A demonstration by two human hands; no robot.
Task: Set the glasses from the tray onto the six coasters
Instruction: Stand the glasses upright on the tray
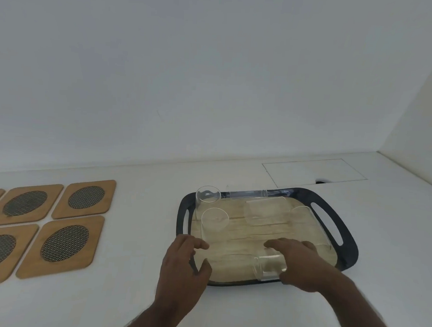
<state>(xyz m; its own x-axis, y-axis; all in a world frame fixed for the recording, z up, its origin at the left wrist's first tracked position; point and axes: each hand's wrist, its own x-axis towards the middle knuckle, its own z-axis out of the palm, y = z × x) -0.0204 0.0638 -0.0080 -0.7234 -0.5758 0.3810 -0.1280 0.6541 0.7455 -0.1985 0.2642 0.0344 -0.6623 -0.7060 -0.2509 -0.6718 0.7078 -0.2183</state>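
Note:
A dark-rimmed tray (346,247) with a wood-look floor sits on the white counter at the right. Several clear glasses stand or lie on it: two upright at its left (207,197) (214,220), others faint at the back right (263,213). My right hand (298,263) grips a clear glass (269,269) lying near the tray's front edge. My left hand (185,260) hovers over the tray's front left corner, fingers spread, holding nothing. Several wooden coasters with dark mesh ovals (85,198) (64,242) (25,203) lie bare at the left.
A white wall rises behind the counter and another closes the right side. A rectangular outlined panel (313,170) with a small dark hole lies in the counter behind the tray. White countertop stretches between the coasters and the tray.

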